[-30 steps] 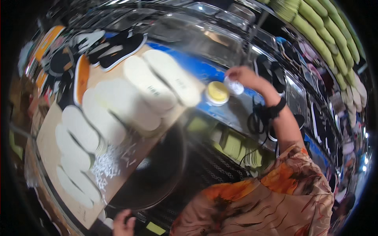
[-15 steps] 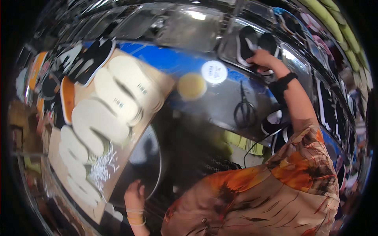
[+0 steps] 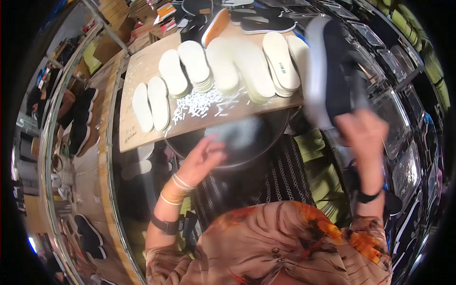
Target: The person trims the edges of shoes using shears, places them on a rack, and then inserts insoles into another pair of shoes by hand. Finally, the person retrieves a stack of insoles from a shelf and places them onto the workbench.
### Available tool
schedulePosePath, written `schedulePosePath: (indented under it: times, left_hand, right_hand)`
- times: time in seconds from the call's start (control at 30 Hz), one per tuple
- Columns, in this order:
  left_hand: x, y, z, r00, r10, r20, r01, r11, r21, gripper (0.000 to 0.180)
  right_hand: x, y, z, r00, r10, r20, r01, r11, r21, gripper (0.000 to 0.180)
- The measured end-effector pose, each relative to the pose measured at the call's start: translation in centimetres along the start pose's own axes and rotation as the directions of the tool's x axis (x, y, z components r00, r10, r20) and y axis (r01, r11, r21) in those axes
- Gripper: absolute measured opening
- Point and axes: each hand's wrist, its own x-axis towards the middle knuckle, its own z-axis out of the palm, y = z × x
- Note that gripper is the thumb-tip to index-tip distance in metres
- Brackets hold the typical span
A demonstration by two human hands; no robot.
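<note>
My right hand [image 3: 363, 133] grips the heel end of a black shoe [image 3: 335, 71] with a white sole. Raised beside the board's right end, the shoe is smeared by motion. My left hand [image 3: 204, 154] is empty, its fingers apart and slightly bent, just in front of the wooden board [image 3: 130, 102]. Several stacks of cream insoles [image 3: 194, 61] lie across that board. In front of them is a heap of small white slips [image 3: 197, 104]. A printed insole [image 3: 280, 61] tops one stack near the right end.
Behind the stacks lie more black shoes [image 3: 266, 24] and one orange-brown sole [image 3: 216, 27]. Below the board is a dark round container [image 3: 247, 154]. Metal racks with clear trays [image 3: 394, 114] run along the right. At left, a shelf [image 3: 92, 175] holds dark shoes [image 3: 85, 235].
My view has turned left toward the board. My right hand has lifted a black shoe from the tray area and brought it beside the board. My left hand has risen toward the board's near edge.
</note>
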Motion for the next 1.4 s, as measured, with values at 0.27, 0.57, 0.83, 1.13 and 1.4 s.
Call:
schedulePosePath:
  times: [0.27, 0.57, 0.83, 1.13, 1.4]
  left_hand:
    - [1.7, -6.4, -2.3, 0.676, 0.008, -0.737, -0.166, 0.976, -0.142, 0.053]
    - [-1.4, -8.1, -6.5, 0.571, 0.388, -0.724, 0.122, 0.832, 0.542, 0.032]
    - [0.6, 0.4, -1.7, 0.806, 0.263, -0.530, 0.479, 0.236, 0.846, 0.061]
    - [2.7, -1.4, 0.6, 0.824, -0.018, -0.566, 0.538, 0.339, 0.772, 0.081]
    - [2.4, -5.5, -2.6, 0.792, 0.157, -0.590, 0.504, 0.377, 0.777, 0.034]
  right_hand:
    - [1.3, -20.5, 11.7, 0.904, -0.426, -0.007, 0.305, 0.635, 0.709, 0.009]
    - [-4.6, -5.2, 9.0, 0.784, 0.440, 0.439, -0.606, 0.698, 0.382, 0.038]
    - [-23.7, 5.4, 9.1, -0.118, 0.888, 0.444, -0.733, 0.224, -0.642, 0.038]
    - [-31.7, 10.8, 11.6, -0.112, 0.934, 0.340, -0.977, -0.042, -0.209, 0.076]
    - [-19.8, 4.1, 7.0, 0.126, 0.779, 0.614, -0.394, -0.529, 0.752, 0.058]
